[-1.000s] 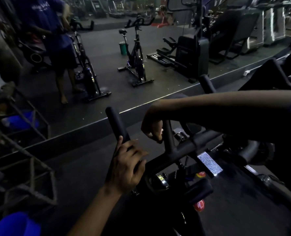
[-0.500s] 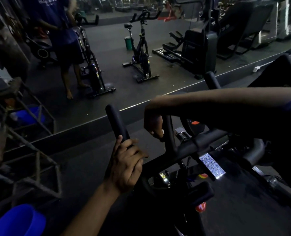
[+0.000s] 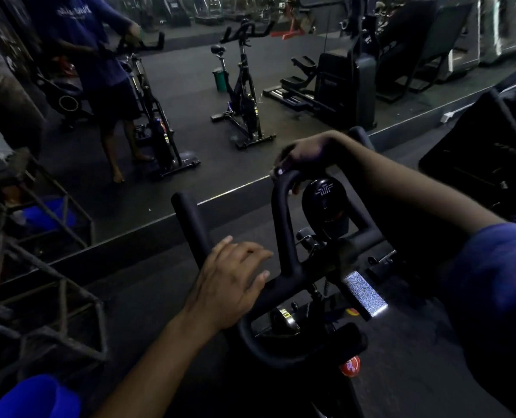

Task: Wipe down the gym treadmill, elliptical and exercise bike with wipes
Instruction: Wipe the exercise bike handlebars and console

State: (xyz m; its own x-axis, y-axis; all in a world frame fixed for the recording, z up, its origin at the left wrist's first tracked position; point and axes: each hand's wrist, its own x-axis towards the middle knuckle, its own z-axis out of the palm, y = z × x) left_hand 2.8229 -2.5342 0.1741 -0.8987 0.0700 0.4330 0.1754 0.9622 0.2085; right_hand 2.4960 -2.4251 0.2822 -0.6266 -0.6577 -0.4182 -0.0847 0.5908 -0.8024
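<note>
R hand (image 3: 306,153) moved up handlebar (image 3: 283,224) loop, L hand (image 3: 231,285) loosened

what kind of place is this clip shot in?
Almost certainly a gym: the person's hands rest on an exercise bike's handlebar, a wall mirror reflects another spin bike, and an elliptical-type machine is reflected too.

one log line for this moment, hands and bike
stage: wiping bike handlebar | left hand: open, resting on left bar | right hand: curled over front loop, wipe not clearly visible | view: dim
</note>
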